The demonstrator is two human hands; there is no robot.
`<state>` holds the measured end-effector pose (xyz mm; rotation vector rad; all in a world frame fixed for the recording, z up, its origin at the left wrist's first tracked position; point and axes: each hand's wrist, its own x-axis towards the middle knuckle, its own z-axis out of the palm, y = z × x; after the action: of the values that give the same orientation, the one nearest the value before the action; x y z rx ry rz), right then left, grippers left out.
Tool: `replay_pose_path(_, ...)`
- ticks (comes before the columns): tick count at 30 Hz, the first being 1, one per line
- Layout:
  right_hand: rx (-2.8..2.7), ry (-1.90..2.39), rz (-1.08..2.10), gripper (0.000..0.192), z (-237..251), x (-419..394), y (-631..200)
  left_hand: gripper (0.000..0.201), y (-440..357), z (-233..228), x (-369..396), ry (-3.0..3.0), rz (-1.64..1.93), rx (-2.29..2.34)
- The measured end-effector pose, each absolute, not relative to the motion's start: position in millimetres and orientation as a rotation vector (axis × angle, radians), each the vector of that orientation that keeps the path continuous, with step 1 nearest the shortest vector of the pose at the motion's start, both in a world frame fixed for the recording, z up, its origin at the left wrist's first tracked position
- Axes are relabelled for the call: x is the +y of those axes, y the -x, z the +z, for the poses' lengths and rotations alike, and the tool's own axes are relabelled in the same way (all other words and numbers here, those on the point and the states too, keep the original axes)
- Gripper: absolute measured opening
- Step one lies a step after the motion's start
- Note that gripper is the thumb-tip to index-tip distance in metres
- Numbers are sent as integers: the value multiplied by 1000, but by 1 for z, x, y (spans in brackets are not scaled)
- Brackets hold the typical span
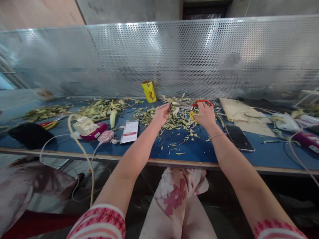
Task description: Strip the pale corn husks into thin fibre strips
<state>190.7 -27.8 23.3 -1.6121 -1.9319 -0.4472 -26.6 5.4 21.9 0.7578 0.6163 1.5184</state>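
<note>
My right hand (206, 114) grips a pair of scissors (188, 107) by its handles, one loop red and the other yellow. The metal blades point left, toward my left hand (163, 113). Fingers of that hand are pinched together near the blade tips, around a thin dark strand (171, 109) whose kind is unclear. Below both hands spreads a heap of pale green-yellow dried plant strips (171, 120), with small cut bits scattered toward the table's front edge.
A yellow cardboard tube (149, 91) stands against the perforated metal screen (174, 56). On the blue table (159, 149) lie a phone (239, 137), brown card sheets (245, 114), a pink-based device with tubing (93, 131), a white-screened device (130, 132), other scissors (50, 125) and more plant heaps (99, 109).
</note>
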Motion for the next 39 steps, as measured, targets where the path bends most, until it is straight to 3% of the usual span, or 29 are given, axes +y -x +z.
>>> replay_pose_path(22,-1922,1623,-459,44,26,-35,-184,8,28,23,6,-728,1589,620)
replay_pose_path(39,-1888,1639,-429,44,29,-39,-180,17,23,24,5,-729,1599,600)
